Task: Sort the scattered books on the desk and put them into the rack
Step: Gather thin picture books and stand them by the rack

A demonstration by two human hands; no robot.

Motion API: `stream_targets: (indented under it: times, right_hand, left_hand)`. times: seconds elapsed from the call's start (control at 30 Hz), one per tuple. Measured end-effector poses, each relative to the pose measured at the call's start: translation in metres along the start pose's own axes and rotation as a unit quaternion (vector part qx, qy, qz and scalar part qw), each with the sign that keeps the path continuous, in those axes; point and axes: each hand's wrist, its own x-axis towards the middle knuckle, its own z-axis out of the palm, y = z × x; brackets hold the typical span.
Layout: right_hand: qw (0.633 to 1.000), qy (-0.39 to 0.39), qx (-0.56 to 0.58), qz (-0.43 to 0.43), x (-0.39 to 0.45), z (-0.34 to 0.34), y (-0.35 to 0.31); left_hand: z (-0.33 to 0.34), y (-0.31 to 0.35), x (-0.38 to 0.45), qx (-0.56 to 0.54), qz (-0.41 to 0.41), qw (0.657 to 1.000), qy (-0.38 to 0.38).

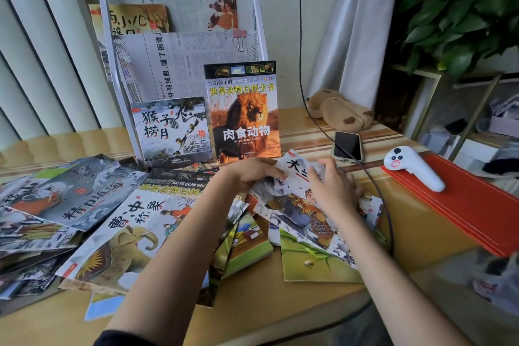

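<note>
Both hands meet over a thin picture book (pixel 302 205) that lies tilted on top of the pile at the right of the counter (pixel 280 298). Its cover is white and grey, with a figure in orange and dark scaled armour and bold black characters near its far corner. The left hand (pixel 247 174) holds the book's far left edge, fingers curled round it. The right hand (pixel 332 185) lies over the upper right part of the cover, fingers bent down onto it; whether they pinch the book or only press on it cannot be told.

Under this book a green-covered book (pixel 309 264) sticks out toward the near edge, and further thin books fan out beneath. To the left lies an elephant book (pixel 123 241), white with a tan elephant and large black brush characters, overlapping a dark animal encyclopedia (pixel 174 185) with yellow title lettering. Farther left a grey wave-patterned book (pixel 84 194) rests on more scattered covers.

The white metal rack (pixel 179 36) stands at the back of the counter, its mesh pockets holding newspapers with binder clips. Two books stand upright at its lowest level: a monkey book (pixel 171 129), ink-wash grey, and beside it, taller, a lion book (pixel 244 112) with a black top band.

To the right lie a phone (pixel 346 146), a white controller (pixel 412 168) on a red folder (pixel 463 205), and a brown plush pouch (pixel 342 112).
</note>
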Motion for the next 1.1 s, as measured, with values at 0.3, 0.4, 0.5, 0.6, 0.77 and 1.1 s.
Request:
stream_targets:
  times: [0.3, 0.4, 0.5, 0.6, 0.77, 1.1]
  right_hand:
    - [0.968, 0.077, 0.225, -0.081, -0.005, -0.011, -0.004]
    - [0.967, 0.088, 0.214, -0.108, -0.002, -0.012, -0.007]
    - [0.981, 0.133, 0.084, -0.110, 0.008, -0.011, -0.006]
    - [0.974, 0.160, 0.157, -0.019, 0.016, -0.018, -0.012]
    - [0.884, -0.089, 0.459, -0.017, 0.022, -0.018, -0.044]
    - [0.789, -0.065, 0.608, 0.068, 0.023, 0.019, -0.050]
  left_hand:
    - [-0.006, -0.015, 0.004, -0.082, -0.031, 0.992, -0.087]
    - [-0.004, -0.016, 0.004, -0.101, 0.003, 0.992, -0.073]
    - [-0.013, -0.012, -0.001, -0.125, 0.055, 0.991, -0.003]
    - [-0.034, -0.009, -0.010, -0.187, 0.115, 0.970, 0.101]
    - [-0.047, -0.014, -0.029, -0.135, 0.242, 0.944, 0.180]
    - [-0.052, -0.037, -0.044, -0.237, 0.255, 0.937, 0.006]
